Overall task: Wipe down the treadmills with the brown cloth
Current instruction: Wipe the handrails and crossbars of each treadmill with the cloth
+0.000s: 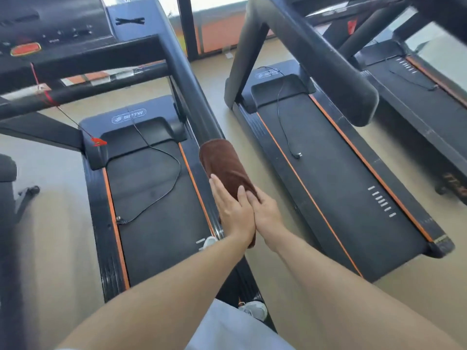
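- The brown cloth (226,164) is draped over the near end of the left treadmill's right handrail (187,79), wrapped round the bar between the two belts.
- The left hand (233,208) lies flat on the cloth with straight fingers, a released grip that presses, not clasps.
- The right hand (265,210) sits just beside it, touching it; its fingers seem to curl round the cloth's near right edge, though the underside is hidden.
- To do this step well, I judge that both palms should keep the cloth snug round the bar and slide it toward the far end in one long stroke, so that top and sides are wiped together.
- The console (50,29) at far left and the second treadmill (341,178) on the right look yet to be wiped.
- A loose cable (161,178) lies on the left belt; keep the cloth away from it.
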`<state>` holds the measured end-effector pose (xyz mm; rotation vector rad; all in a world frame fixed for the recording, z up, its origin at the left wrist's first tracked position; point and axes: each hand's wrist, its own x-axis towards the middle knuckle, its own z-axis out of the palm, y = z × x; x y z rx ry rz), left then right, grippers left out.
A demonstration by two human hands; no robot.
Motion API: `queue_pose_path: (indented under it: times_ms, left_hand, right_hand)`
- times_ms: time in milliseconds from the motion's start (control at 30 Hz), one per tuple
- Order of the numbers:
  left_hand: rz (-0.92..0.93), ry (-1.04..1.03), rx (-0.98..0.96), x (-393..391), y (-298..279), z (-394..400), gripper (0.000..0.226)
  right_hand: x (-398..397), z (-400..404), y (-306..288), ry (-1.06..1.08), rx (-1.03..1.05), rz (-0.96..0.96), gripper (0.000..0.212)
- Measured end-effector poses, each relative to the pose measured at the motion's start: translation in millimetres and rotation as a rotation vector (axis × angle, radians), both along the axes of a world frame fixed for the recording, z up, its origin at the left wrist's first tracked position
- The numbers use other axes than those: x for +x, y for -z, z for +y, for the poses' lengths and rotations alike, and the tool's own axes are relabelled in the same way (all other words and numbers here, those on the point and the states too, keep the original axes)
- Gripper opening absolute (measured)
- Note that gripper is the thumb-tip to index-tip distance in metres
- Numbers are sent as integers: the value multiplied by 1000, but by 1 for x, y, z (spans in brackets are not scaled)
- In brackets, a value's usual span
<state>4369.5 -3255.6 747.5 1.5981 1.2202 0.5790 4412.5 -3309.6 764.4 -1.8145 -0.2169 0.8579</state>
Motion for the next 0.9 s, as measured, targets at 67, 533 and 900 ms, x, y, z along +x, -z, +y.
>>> queue_pose_path:
  times_ms: [67, 533, 900]
  left_hand:
    - [24, -67, -88, -3, 1, -25, 77]
    - [70, -47, -1051, 63, -6, -115, 40]
    - [-86, 453, -1123, 158, -24, -72, 26]
  right_hand:
    - [-6, -20, -2, 53, 18, 78, 24]
    - [54, -149, -7, 434, 133, 501, 28]
    - [155, -142, -8, 472, 145, 507, 40]
